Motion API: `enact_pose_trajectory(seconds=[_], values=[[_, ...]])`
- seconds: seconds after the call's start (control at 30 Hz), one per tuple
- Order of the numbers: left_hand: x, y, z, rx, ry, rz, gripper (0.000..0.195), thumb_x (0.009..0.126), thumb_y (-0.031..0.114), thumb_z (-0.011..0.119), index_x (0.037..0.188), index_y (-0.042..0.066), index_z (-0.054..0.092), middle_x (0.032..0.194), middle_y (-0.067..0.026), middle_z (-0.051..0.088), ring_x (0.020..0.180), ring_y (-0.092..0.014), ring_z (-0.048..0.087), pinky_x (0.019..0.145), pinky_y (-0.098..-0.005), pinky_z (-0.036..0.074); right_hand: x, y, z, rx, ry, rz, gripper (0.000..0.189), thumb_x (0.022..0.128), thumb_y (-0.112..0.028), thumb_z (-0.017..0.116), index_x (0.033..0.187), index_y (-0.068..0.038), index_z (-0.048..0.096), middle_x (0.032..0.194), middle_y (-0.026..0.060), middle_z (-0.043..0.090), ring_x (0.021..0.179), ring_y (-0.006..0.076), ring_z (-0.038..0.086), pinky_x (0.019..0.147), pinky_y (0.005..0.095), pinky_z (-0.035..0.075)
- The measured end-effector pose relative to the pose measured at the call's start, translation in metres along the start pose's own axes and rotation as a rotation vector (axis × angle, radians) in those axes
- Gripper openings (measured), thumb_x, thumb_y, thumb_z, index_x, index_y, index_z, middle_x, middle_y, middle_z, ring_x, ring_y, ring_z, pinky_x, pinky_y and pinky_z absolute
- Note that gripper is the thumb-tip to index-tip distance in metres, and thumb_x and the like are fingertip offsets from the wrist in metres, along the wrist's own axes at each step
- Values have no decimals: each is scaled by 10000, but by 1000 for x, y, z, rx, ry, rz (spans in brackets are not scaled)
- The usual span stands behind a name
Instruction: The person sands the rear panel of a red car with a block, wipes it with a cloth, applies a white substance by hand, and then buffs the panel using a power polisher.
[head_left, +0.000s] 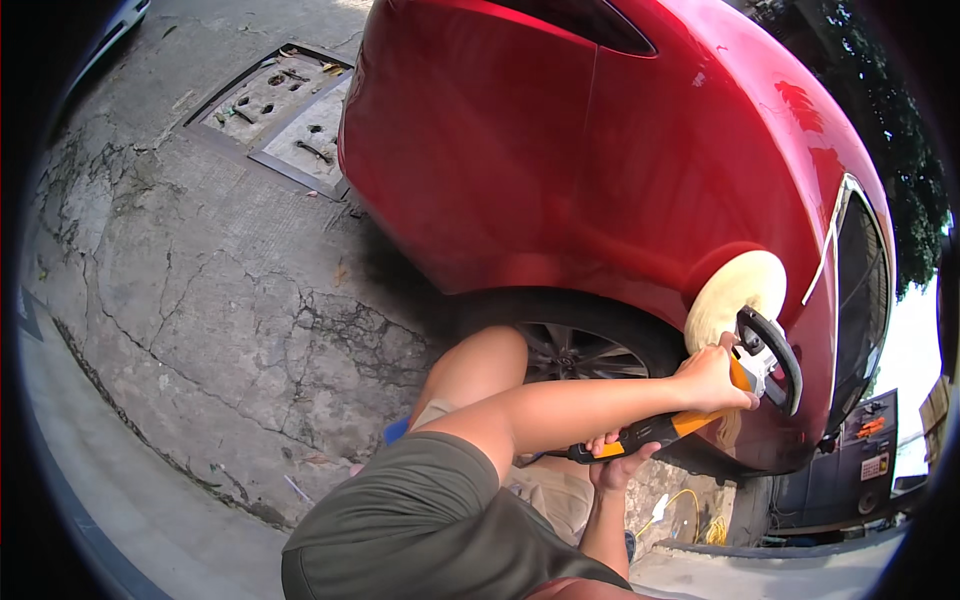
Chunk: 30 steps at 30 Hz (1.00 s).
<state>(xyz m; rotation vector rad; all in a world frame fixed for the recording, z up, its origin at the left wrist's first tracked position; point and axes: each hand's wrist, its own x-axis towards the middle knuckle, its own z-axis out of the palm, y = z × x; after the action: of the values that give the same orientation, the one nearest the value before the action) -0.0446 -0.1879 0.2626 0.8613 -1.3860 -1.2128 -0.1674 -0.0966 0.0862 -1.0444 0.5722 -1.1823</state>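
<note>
My left hand grips the front of an orange and black rotary polisher, just behind its metal head. Around the rear handle of the polisher, my right hand is closed, palm partly beneath it. A cream polishing pad, apparently wool, lies against the red car body panel at the upper right of the wheel arch. The black D-shaped handle on the head has no hand on it. Part of the pad's working face is hidden against the paint.
Below the panel is a wheel with a dark tyre, close to my bent knee. Pale masking tape edges the car window. A yellow cord lies on cracked concrete. Metal-framed covers are set in the ground.
</note>
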Motion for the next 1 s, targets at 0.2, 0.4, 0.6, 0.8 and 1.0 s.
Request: enact_pose_trajectory(seconds=[0.2,0.4,0.6,0.8,1.0], values=[[-3,20,-47,-6,159,100,1034,741,485,870,1435,-100,376,1198,-290,696,1181,-378,694,1056,-402,518,29,-9,42,-134,-91,-15,738,944,-780,545,1156,-75,499,838,43,539,608,167,579,632,322,517],[-39,21,-139,-403,347,298,910,772,433,901,1371,-53,417,1207,-170,666,1112,-219,685,976,-361,562,58,-3,91,-375,-123,68,772,863,-710,744,1114,-14,524,800,74,577,586,183,588,539,313,498],[-102,-9,-224,-544,348,463,662,949,545,643,1289,-22,594,1074,-205,713,845,-273,746,720,-424,636,83,-4,144,-761,-288,116,564,886,-454,847,1131,7,637,912,97,726,803,166,701,731,336,544],[-134,-47,-243,-725,520,481,849,950,745,498,1378,17,586,1249,-160,684,1098,-318,704,926,-479,609,99,-12,160,-1061,-448,131,749,849,-566,836,1155,81,615,948,251,739,893,349,749,793,437,563],[-101,-9,-203,-589,366,405,831,952,736,515,1376,25,589,1247,-141,682,1098,-311,696,941,-476,599,89,-39,132,-951,-378,93,666,891,-458,833,1263,46,607,991,167,747,872,223,713,819,365,556]])
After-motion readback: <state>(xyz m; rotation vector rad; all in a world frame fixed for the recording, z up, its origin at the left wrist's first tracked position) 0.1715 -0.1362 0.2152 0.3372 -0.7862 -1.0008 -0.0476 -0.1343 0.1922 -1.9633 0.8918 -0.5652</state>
